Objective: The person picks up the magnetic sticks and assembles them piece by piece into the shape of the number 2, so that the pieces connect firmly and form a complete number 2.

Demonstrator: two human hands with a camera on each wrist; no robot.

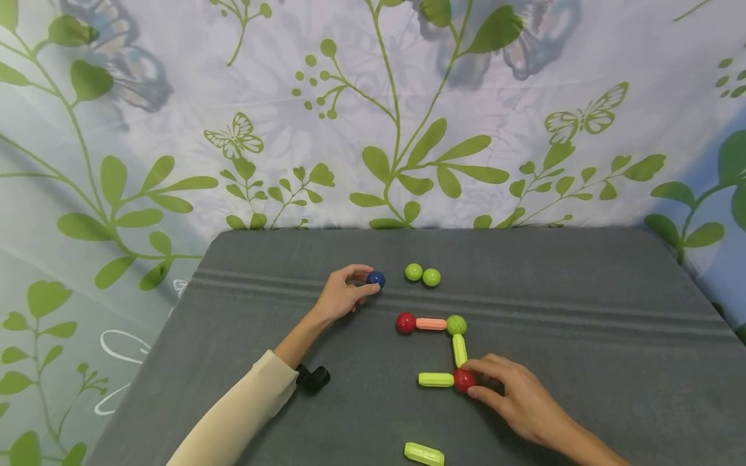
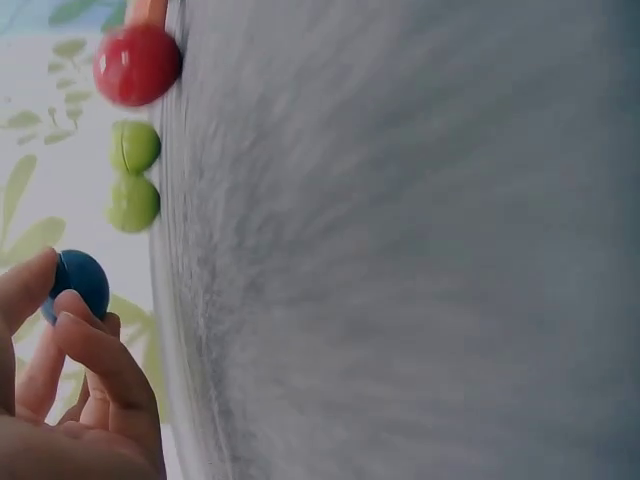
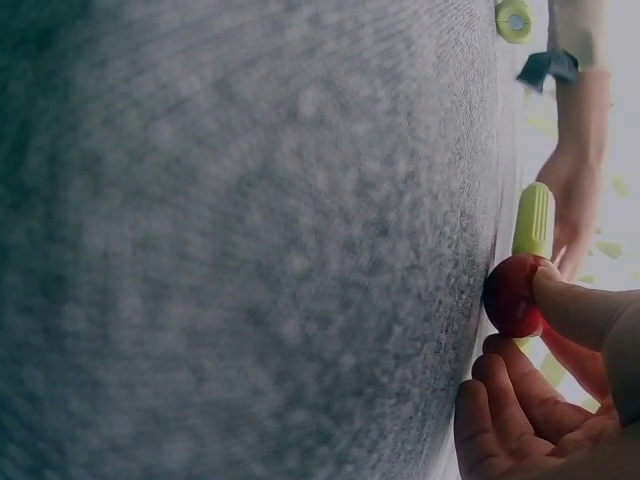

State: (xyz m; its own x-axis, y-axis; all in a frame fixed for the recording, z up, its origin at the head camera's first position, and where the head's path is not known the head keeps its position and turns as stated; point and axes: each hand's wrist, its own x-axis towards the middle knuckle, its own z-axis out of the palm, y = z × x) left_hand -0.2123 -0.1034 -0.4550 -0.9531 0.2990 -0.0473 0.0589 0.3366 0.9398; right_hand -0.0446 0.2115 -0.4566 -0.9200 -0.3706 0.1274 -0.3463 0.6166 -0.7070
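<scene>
Between the thumb and fingers of my left hand (image 1: 340,294) is a blue ball (image 1: 376,279), which the left wrist view also shows pinched at the fingertips. My right hand (image 1: 519,398) holds a red ball (image 1: 464,380) between thumb and fingers. That ball joins two yellow-green sticks, one pointing left (image 1: 436,380) and one running up (image 1: 460,350) to a green ball (image 1: 457,325). From the green ball a salmon-pink stick (image 1: 431,324) leads left to a second red ball (image 1: 406,323). The joined pieces lie on the grey table.
Two loose green balls (image 1: 431,277) sit side by side just right of the blue ball. A loose yellow-green stick (image 1: 424,454) lies near the front. A black device (image 1: 313,378) shows by the left sleeve. The grey table (image 1: 524,259) meets a leaf-patterned cloth (image 1: 280,84) behind.
</scene>
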